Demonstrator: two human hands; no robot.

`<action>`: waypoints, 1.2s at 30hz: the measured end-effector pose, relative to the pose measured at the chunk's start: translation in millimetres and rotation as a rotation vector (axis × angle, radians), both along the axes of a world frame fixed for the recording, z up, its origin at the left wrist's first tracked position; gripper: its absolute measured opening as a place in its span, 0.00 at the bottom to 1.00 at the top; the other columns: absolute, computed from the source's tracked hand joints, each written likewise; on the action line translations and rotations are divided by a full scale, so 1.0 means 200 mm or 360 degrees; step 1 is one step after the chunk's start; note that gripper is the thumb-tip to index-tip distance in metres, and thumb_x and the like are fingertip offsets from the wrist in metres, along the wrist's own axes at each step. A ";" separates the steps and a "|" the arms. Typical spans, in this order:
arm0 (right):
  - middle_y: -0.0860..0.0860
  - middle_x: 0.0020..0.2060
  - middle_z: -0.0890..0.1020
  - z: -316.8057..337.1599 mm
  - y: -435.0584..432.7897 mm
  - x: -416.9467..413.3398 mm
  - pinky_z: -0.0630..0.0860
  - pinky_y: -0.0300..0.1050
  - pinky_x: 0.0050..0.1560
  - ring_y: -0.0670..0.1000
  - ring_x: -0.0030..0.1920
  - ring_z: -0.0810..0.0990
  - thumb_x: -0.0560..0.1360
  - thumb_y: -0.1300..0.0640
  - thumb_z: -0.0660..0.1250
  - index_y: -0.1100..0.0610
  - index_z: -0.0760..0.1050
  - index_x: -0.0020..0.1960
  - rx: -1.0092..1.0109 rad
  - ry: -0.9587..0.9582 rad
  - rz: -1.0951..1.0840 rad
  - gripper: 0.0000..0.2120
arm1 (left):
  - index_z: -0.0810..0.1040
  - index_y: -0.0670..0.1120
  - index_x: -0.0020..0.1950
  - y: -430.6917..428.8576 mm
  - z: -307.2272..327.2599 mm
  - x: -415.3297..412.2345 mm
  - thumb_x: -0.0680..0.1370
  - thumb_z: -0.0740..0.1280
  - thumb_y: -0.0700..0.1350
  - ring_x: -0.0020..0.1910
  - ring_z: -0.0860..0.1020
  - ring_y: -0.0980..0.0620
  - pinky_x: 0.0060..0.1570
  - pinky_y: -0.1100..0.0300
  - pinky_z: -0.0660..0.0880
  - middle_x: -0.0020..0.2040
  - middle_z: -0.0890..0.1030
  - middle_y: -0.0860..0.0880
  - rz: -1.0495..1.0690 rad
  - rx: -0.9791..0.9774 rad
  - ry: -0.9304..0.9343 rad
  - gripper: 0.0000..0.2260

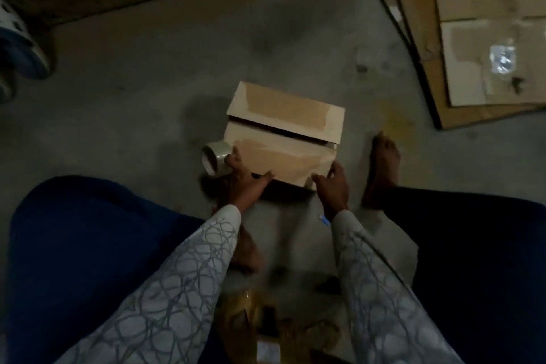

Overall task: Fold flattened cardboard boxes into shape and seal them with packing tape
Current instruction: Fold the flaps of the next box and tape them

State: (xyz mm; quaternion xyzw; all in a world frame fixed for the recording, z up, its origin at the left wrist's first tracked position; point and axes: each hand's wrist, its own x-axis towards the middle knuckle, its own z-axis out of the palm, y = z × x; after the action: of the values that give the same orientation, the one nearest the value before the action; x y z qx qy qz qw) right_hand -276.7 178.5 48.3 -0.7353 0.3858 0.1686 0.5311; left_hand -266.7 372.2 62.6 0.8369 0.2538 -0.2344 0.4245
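— Where was the roll (214, 158)?
— Just left of the left hand (246, 179), standing on edge on the floor (141, 91). That hand's fingers curled against it, and the thumb lay on the near edge of the box (280, 115). I couldn't tell whether it truly gripped the roll.
— And the box itself?
— It sat on the floor, just beyond and between both hands, flaps up. Its long axis ran left to right, with the right end slightly nearer. The flap seam followed that axis and gaped dark.
— The right hand (332, 186)?
— It clasped the box's near right corner.
— Further right?
— A bare foot (384, 162) was just beside that hand, and flattened cardboard (487, 53) lay well beyond.
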 end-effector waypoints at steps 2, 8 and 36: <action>0.48 0.61 0.77 0.05 0.20 0.09 0.75 0.47 0.62 0.48 0.60 0.76 0.75 0.60 0.73 0.54 0.71 0.73 0.0166 -0.0039 0.0141 0.28 | 0.38 0.50 0.83 0.11 -0.05 0.16 0.73 0.77 0.55 0.80 0.57 0.43 0.75 0.50 0.61 0.82 0.44 0.47 0.0177 0.0064 -0.0087 0.54; 0.51 0.69 0.75 0.01 0.59 0.27 0.78 0.57 0.59 0.59 0.57 0.82 0.81 0.60 0.66 0.53 0.65 0.76 0.0617 0.0103 0.0894 0.25 | 0.42 0.51 0.83 0.80 -0.12 0.49 0.71 0.78 0.49 0.79 0.57 0.42 0.73 0.51 0.65 0.82 0.47 0.43 0.0503 0.0211 -0.0192 0.54; 0.60 0.81 0.52 -0.26 1.19 1.14 0.61 0.59 0.74 0.67 0.73 0.60 0.74 0.47 0.72 0.49 0.55 0.81 -0.1038 -0.0806 0.2017 0.42 | 0.46 0.47 0.83 1.09 -0.29 0.96 0.72 0.78 0.45 0.74 0.68 0.44 0.69 0.48 0.64 0.79 0.60 0.46 -0.0291 0.0748 -0.0586 0.51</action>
State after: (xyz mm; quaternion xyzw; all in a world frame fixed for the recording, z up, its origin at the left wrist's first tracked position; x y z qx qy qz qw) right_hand -49.1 417.4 -2.7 -0.9525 -0.2144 0.1448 0.1603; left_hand -73.8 589.7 5.5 0.9599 0.1434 -0.0510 0.2353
